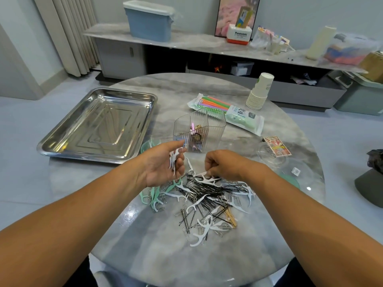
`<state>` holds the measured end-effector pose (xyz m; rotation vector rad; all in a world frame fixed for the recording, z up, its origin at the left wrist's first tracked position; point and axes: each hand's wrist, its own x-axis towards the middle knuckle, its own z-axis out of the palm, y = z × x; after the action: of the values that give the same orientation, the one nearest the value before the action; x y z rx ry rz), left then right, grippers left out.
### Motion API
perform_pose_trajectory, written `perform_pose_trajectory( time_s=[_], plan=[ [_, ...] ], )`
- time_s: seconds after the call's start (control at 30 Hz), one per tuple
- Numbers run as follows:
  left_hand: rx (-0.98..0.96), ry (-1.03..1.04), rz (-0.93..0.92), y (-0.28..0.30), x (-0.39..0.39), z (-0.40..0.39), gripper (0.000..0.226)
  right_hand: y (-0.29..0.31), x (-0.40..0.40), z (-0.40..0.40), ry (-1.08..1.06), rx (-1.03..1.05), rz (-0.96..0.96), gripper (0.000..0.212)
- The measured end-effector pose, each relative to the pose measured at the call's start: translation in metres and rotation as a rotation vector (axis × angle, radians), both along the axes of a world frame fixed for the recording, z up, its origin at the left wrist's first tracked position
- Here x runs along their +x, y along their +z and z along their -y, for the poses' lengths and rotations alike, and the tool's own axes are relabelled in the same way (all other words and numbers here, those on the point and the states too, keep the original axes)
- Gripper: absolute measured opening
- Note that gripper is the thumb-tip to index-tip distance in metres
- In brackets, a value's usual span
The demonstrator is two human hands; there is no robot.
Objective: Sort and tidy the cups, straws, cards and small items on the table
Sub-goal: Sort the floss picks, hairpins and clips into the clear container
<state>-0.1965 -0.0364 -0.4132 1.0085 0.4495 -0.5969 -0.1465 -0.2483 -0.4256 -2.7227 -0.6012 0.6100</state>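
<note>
A: Nearest thing? Bare forearms ran in from the bottom edge, over the round grey marble-look table (pixel 157 255), glossy, front rim cut off.

B: Hands?

A: Left hand (pixel 160 164) was palm-up, fingers loosely curled round a small bunch of white plastic floss picks (pixel 173 160). Right hand (pixel 222 165) was knuckles-up, fingertips pinching one white floss pick (pixel 204 176) at the top of the pile (pixel 209 195).

B: Pile contents?

A: Thin black bobby pins, wire paper clips, white and mint floss picks, all tangled; counts couldn't be made out.

B: Behind?

A: Clear ribbed plastic organizer (pixel 200 131), small items inside, too blurred to name. Shiny rectangular steel tray (pixel 97 125) far left. Packet of coloured straws (pixel 226 111), stack of paper cups (pixel 260 92) upside down, deck of cards (pixel 276 147) to the right, beside a clear lid-like thing, hard to read.
</note>
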Motion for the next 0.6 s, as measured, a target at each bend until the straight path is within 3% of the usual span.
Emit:
perform_pose_trajectory(
  time_s=[0.17,0.3,0.47,0.6],
  plan=[
    [-0.054,0.027,0.029,-0.005,0.002,0.004,0.03,0.022,0.003,0.009,-0.096,0.185,-0.004,0.019],
    [-0.061,-0.019,0.055,-0.006,0.002,0.005,0.031,0.05,0.004,0.009,-0.166,0.477,0.007,0.013],
    [-0.175,-0.028,-0.002,-0.002,0.002,0.006,0.076,0.057,-0.014,-0.006,-0.068,0.612,0.217,0.014],
    [-0.278,-0.093,0.025,0.002,0.0,0.006,0.09,0.044,-0.028,-0.026,0.07,0.592,0.327,0.012]
  ],
)
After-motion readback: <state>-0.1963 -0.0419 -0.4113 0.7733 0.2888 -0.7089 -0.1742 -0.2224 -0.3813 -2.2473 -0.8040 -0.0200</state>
